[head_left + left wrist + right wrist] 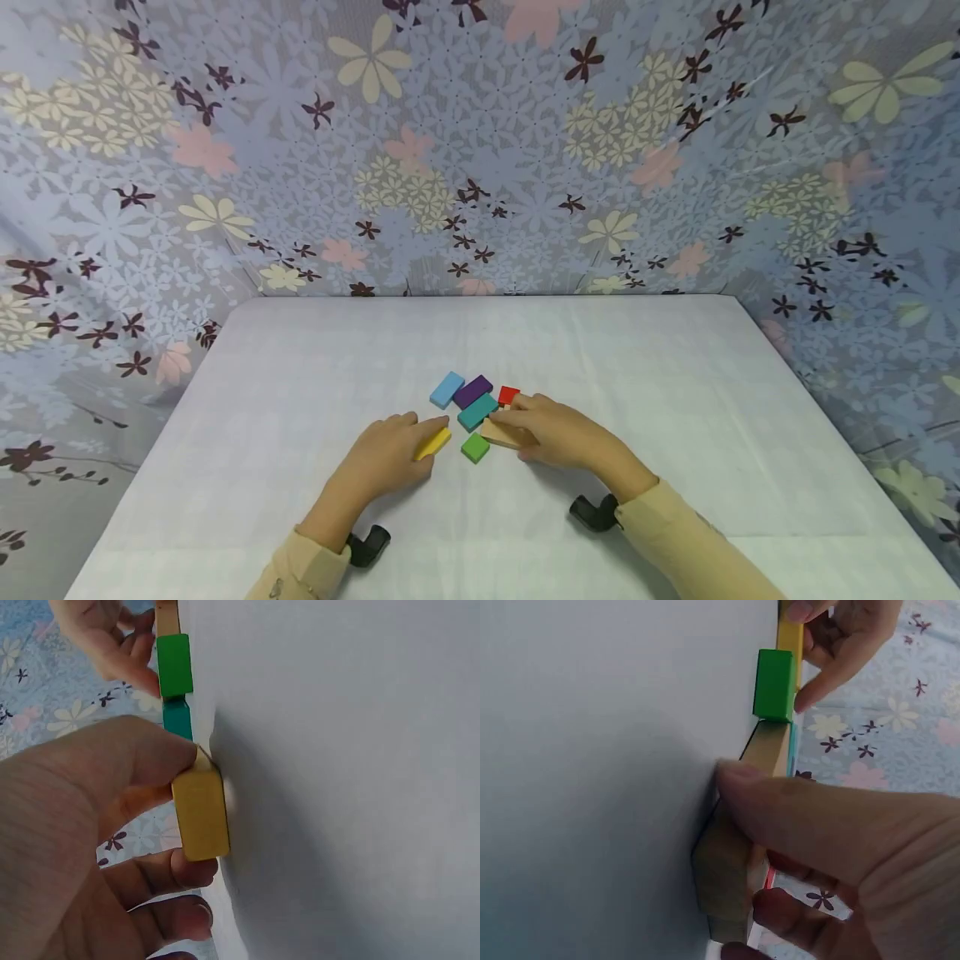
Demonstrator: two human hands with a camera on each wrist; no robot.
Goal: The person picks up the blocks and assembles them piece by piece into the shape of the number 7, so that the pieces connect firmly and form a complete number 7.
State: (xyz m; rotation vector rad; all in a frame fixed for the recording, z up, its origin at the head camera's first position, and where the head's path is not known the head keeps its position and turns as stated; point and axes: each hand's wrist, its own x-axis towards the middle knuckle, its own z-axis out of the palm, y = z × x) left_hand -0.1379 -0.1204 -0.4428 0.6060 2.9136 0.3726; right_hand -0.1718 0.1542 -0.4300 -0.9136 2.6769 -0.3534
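Observation:
My left hand (392, 454) pinches a yellow block (201, 815) between thumb and fingers, low over the white table. Across from it, my right hand (558, 429) grips a plain wooden block (727, 859) by its sides. Part of a second bare-wood piece (730, 928) shows beneath the fingers in the right wrist view; its full shape is hidden. Between the hands lies a green block (475, 447). Behind it a teal block (477, 412) lies alongside a purple block (472, 392), with a light blue block (447, 390) to their left. A red block (508, 395) is partly covered by the right fingers.
A white cloth (360, 350) covers the table. Flower-patterned fabric (480, 150) hangs behind and at both sides. A black curved device (370, 547) sits at the left wrist, and a similar black device (594, 512) at the right.

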